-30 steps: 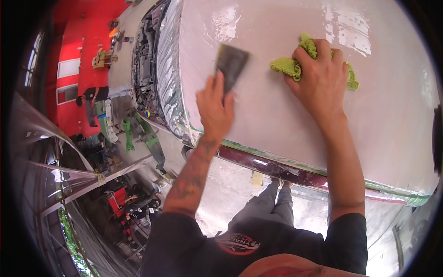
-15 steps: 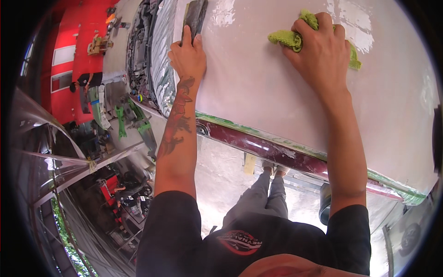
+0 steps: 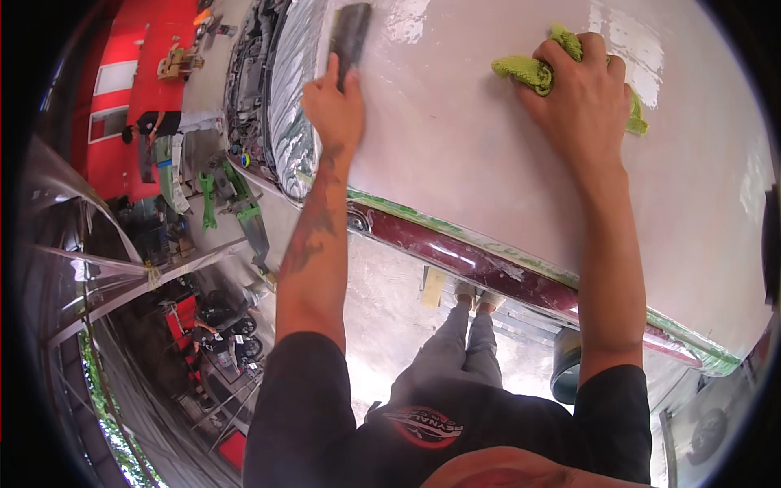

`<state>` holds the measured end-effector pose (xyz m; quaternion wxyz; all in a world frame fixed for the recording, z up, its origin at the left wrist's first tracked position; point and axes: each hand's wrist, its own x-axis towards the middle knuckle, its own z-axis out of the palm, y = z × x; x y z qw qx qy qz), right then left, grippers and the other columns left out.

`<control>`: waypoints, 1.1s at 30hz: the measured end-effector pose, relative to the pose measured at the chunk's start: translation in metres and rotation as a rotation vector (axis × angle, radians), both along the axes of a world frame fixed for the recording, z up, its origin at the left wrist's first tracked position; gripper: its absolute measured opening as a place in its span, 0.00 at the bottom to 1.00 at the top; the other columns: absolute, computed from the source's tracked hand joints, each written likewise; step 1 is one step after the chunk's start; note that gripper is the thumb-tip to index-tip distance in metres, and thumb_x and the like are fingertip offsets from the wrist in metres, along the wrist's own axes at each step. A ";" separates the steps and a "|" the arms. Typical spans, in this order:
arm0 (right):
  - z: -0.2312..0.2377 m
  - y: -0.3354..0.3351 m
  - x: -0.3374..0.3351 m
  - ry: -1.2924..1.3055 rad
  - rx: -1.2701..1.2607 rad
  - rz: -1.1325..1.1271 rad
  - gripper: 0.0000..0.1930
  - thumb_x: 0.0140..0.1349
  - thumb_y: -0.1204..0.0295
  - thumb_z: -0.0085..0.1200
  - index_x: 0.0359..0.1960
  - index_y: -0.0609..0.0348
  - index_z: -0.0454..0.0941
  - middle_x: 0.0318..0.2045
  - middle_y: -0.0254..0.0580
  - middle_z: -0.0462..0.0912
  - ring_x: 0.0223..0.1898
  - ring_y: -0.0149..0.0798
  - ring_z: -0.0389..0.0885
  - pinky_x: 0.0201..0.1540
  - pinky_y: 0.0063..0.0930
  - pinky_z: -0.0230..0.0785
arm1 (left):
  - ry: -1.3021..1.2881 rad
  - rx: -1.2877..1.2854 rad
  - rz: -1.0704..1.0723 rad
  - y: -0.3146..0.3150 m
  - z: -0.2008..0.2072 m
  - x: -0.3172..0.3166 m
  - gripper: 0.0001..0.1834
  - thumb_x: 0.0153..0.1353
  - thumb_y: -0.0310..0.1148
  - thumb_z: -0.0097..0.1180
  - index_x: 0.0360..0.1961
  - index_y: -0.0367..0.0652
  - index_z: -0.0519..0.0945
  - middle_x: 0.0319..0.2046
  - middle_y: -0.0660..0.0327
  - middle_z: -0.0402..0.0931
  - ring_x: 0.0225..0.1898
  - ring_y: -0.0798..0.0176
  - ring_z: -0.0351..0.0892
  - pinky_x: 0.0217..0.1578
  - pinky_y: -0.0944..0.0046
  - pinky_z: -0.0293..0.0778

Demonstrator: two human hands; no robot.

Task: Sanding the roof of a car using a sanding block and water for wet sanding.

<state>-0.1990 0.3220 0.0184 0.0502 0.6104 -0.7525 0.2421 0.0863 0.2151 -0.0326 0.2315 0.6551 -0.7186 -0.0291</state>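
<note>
My left hand [image 3: 333, 110] grips a dark, flat sanding block [image 3: 351, 34] near the left edge of a pale, wet-looking car roof [image 3: 472, 154]. Motion blurs the block, and its underside is hidden against the panel. Further right, my right hand [image 3: 582, 98] is closed over a crumpled lime-green cloth [image 3: 525, 73] that rests on the same panel. Bits of the cloth stick out on both sides of the fingers. Glossy wet patches [image 3: 639, 57] shine around the cloth.
Green-edged trim and a dark red side rail [image 3: 455, 256] run along the near edge. Clear plastic sheeting [image 3: 294, 98] lies left of the roof, beside an exposed engine bay [image 3: 248, 89]. A dark bucket [image 3: 567, 366] stands below. Another person [image 3: 159, 124] works far left.
The left hand and sanding block have shifted slightly toward me, and the block is now blurred. The view has shifted a little; the right hand stays on the cloth at nearly the same spot.
</note>
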 end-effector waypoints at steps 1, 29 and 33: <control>-0.007 0.001 -0.008 0.007 0.022 -0.022 0.14 0.47 0.58 0.69 0.36 0.42 0.82 0.47 0.36 0.74 0.43 0.51 0.74 0.37 0.47 0.71 | -0.057 -0.069 -0.109 0.031 -0.012 -0.011 0.27 0.63 0.38 0.59 0.62 0.41 0.74 0.43 0.44 0.71 0.46 0.45 0.68 0.49 0.49 0.66; -0.003 0.003 -0.006 -0.067 -0.028 -0.012 0.16 0.40 0.63 0.72 0.32 0.47 0.81 0.40 0.35 0.72 0.40 0.47 0.72 0.35 0.42 0.67 | -0.080 -0.086 -0.222 -0.057 -0.005 0.003 0.26 0.63 0.39 0.57 0.59 0.35 0.75 0.40 0.40 0.77 0.44 0.37 0.74 0.49 0.45 0.69; -0.006 0.004 -0.011 -0.051 -0.011 -0.022 0.17 0.40 0.64 0.73 0.32 0.47 0.81 0.40 0.36 0.72 0.40 0.47 0.72 0.35 0.42 0.66 | -0.094 -0.052 -0.309 0.063 -0.015 0.019 0.30 0.60 0.36 0.60 0.64 0.41 0.72 0.47 0.44 0.71 0.48 0.42 0.71 0.51 0.48 0.68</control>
